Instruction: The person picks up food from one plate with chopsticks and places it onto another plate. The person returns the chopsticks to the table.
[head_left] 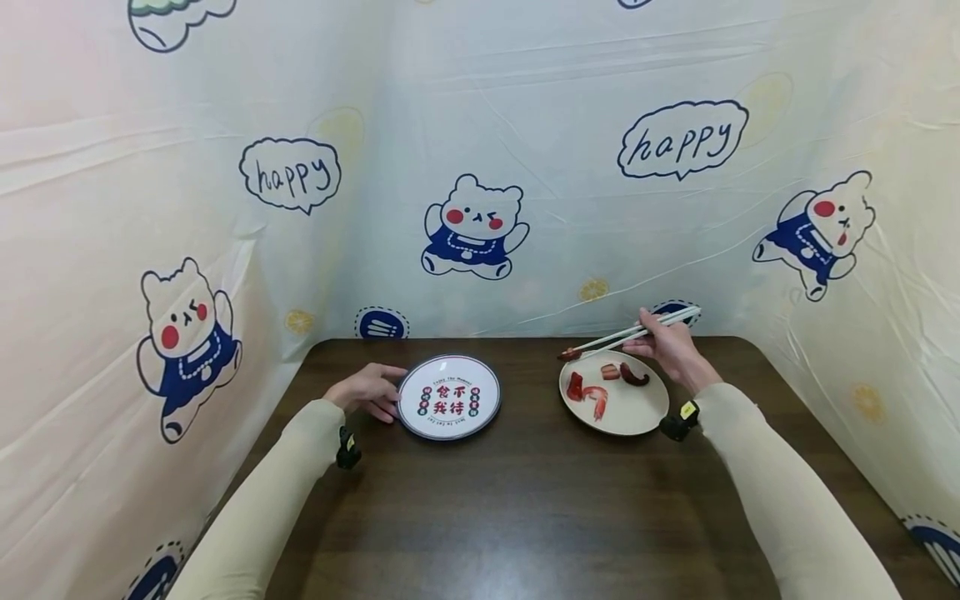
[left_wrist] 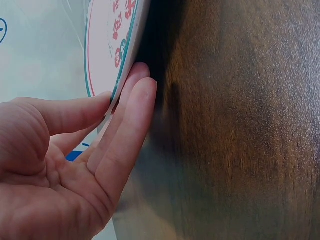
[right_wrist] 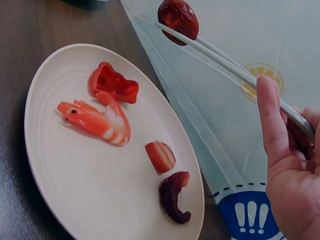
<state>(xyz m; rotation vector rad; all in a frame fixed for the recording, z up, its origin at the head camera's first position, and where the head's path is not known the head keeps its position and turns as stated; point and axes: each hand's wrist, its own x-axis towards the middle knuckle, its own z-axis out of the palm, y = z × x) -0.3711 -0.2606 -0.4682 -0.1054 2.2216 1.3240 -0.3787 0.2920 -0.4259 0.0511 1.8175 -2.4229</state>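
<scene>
My left hand (head_left: 367,390) pinches the left rim of a white plate with red printed characters (head_left: 450,429); in the left wrist view the thumb lies on the rim and the fingers (left_wrist: 132,107) reach under it. My right hand (head_left: 671,350) holds pale chopsticks (right_wrist: 225,65). Between their tips is a glossy, round, dark red-brown food piece (right_wrist: 177,21), raised over the far edge of a cream plate (right_wrist: 90,185). On that plate lie a shrimp (right_wrist: 92,122), a crumpled red piece (right_wrist: 112,85), a striped reddish chunk (right_wrist: 160,156) and a dark curled octopus tentacle (right_wrist: 172,197).
Both plates stand toward the back of a dark wooden table (head_left: 480,517), with bare wood between them. A pale cloth curtain (head_left: 570,225) printed with bears and "happy" bubbles hangs behind the table and along both sides.
</scene>
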